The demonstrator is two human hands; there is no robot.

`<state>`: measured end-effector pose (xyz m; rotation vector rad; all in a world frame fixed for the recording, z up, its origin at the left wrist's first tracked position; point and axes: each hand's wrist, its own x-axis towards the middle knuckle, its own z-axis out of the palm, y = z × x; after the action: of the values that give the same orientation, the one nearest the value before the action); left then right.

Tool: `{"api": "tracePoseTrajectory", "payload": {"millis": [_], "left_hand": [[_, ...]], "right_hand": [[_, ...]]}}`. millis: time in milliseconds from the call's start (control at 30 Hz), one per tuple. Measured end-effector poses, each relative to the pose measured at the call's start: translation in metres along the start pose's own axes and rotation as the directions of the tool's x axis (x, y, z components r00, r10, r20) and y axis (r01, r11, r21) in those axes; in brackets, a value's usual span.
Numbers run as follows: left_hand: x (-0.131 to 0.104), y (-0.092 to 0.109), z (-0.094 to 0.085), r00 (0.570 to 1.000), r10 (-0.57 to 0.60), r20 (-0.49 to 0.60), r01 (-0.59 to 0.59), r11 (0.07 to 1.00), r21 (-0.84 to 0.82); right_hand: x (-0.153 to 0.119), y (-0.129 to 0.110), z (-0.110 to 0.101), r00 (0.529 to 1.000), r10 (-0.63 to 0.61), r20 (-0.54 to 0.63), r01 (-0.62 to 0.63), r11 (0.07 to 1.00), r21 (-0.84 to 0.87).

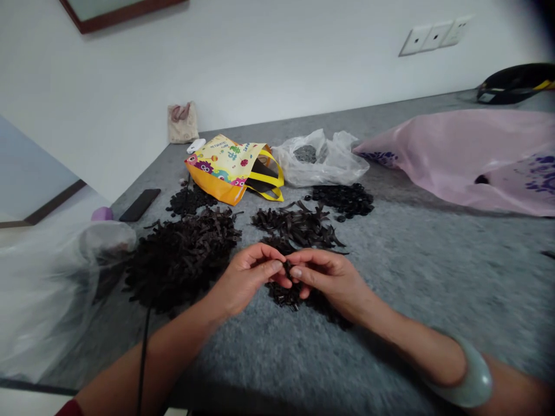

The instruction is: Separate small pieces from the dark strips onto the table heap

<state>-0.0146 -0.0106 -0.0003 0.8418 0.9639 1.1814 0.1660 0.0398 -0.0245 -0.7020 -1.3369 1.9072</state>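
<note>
One small black piece [287, 267] is pinched between the fingertips of the left hand [248, 274] and the right hand [333, 279], which meet just above the tabletop [411, 260]. Thumb and forefinger are closed on it from each side, and the remaining fingers are curled in. Its exact shape is too small and too covered to tell.

Directly beneath and around the fingers lies a near pile [287, 297] of small dark pieces, some of them shiny. Just beyond the hands is a middle pile [299, 224] of black strips; a much larger left pile [184, 251] of similar strips spreads beside the left hand, towards the left forearm. Farther out, round black bits form a right heap [346, 199] beyond the middle pile, and a left heap [191, 200] lies behind the left pile.

Between the two heaps sits a yellow bag [223, 164] with cartoon prints, lying on its side, its handles towards a crumpled clear bag [323, 162]. A pink bag [455, 156] lies to the right of that, well apart from the hands. A dark flat slab [140, 205] rests left of the left heap, near a purple object [102, 214]. A pale green bangle [470, 372] circles the right forearm.
</note>
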Motion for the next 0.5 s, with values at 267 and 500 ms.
{"api": "tracePoseTrajectory", "payload": {"millis": [267,500], "left_hand": [[-0.0021,0.0032,-0.0007,0.983,-0.128,0.135,0.153,0.968,-0.198],[-0.0033,0.0083,0.0020,0.965,-0.258,0.037,0.261,0.947,-0.190]], "right_hand": [[-0.0003,-0.0084,0.0044,0.962,0.240,0.130,-0.268,0.924,0.274],[0.0002,-0.0023,0.0050,0.943,0.306,0.128,-0.332,0.886,0.325]]}}
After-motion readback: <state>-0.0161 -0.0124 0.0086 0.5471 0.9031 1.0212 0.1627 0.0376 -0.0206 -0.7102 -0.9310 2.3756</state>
